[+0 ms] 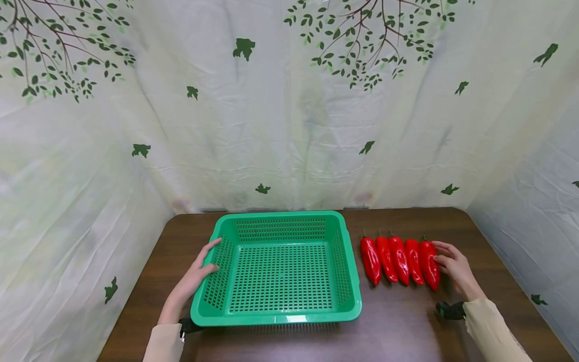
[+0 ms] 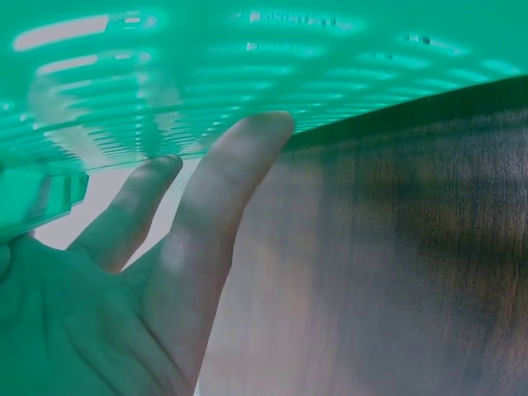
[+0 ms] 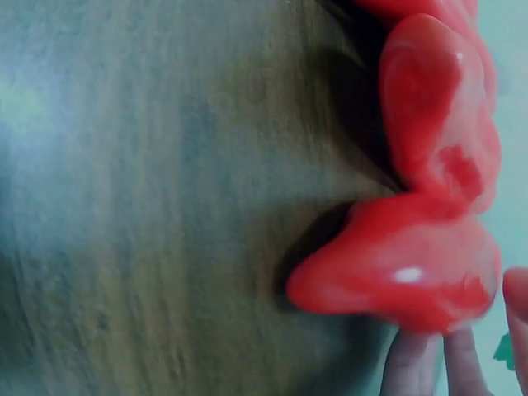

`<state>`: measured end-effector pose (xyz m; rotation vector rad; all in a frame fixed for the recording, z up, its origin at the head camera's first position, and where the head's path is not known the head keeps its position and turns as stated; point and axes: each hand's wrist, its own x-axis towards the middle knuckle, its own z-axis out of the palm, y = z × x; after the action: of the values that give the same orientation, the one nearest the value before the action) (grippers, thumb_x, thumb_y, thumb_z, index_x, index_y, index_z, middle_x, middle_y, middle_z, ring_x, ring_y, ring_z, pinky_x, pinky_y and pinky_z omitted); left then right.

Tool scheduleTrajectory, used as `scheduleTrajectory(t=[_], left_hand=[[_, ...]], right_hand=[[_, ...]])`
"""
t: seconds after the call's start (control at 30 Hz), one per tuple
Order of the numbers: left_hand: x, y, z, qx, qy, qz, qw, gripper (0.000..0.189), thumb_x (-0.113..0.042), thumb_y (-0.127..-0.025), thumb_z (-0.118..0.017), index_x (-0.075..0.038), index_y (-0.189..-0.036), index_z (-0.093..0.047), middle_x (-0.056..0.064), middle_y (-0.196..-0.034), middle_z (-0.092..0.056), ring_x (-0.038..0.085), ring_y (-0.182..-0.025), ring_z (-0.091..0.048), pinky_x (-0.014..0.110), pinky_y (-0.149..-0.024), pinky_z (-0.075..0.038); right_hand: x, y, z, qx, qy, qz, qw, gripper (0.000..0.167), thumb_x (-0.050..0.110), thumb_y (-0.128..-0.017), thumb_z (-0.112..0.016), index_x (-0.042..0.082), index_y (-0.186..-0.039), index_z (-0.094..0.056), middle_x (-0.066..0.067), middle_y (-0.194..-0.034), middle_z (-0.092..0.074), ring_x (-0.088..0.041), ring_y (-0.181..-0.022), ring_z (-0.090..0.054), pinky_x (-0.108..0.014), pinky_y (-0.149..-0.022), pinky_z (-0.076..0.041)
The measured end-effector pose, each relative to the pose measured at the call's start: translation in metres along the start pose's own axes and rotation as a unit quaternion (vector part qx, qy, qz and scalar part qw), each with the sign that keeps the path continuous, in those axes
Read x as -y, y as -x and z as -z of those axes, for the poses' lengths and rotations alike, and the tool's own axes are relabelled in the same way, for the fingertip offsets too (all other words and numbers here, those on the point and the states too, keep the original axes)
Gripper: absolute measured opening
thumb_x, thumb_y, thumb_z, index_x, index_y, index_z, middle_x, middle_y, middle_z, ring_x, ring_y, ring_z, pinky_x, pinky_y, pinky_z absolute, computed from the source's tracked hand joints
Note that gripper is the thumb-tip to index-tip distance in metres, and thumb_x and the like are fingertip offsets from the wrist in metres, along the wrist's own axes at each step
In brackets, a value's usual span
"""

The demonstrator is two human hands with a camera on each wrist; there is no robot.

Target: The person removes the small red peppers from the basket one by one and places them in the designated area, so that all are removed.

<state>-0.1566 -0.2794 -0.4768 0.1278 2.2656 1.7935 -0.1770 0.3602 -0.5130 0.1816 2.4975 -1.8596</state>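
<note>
Soft, even light fills the head view, sharp throughout but bowed at its edges, with glare on the green basket [image 1: 280,318] rim. Both wrist views are close and blurred; the left one is tinted green.

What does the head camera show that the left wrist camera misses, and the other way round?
Only the head view shows the five red peppers, the right hand touching the rightmost one, and the leaf-print backdrop. Only the left wrist view shows the basket's slotted wall from below and outside, with the fingers laid straight against it. Both show the left hand, the green basket and the brown table.
</note>
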Motion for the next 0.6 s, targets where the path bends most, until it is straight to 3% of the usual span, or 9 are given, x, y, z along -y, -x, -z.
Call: scheduleTrajectory(t=[0.13, 0.4, 0.6], left_hand=[[0.0009, -0.0006, 0.0003, 0.0, -0.001, 0.001, 1.0, 0.065, -0.004, -0.096, -0.043, -0.023, -0.152, -0.016, 0.021, -0.153, -0.009, 0.051, -0.125, -0.035, 0.049, -0.083, -0.051], [0.0018, -0.001, 0.0012, 0.001, -0.006, 0.01, 0.9999, 0.065, -0.005, -0.096, -0.044, -0.025, -0.152, -0.017, 0.019, -0.153, -0.01, 0.047, -0.125, -0.035, 0.044, -0.084, -0.049], [0.0013, -0.0011, 0.0055, 0.012, -0.036, -0.019, 0.9991, 0.063, -0.008, -0.098, -0.047, -0.019, -0.152, -0.017, 0.022, -0.153, -0.01, 0.048, -0.126, -0.034, 0.043, -0.084, -0.049]], right_hand=[[-0.0004, 0.002, -0.001, -0.018, -0.006, -0.008, 0.9998, 0.045, 0.007, -0.098, -0.047, -0.012, -0.135, -0.032, 0.012, -0.103, -0.051, 0.004, -0.084, -0.053, -0.018, -0.073, -0.051], [0.001, 0.0035, -0.0016, -0.035, -0.011, -0.022, 0.9991, 0.045, 0.011, -0.098, -0.047, -0.012, -0.135, -0.033, 0.02, -0.097, -0.051, 0.006, -0.082, -0.054, -0.017, -0.072, -0.051], [0.0045, 0.0063, -0.0005, -0.044, -0.036, -0.014, 0.9983, 0.04, 0.012, -0.099, -0.048, -0.01, -0.131, -0.039, 0.024, -0.094, -0.053, 0.005, -0.082, -0.056, -0.017, -0.071, -0.05]])
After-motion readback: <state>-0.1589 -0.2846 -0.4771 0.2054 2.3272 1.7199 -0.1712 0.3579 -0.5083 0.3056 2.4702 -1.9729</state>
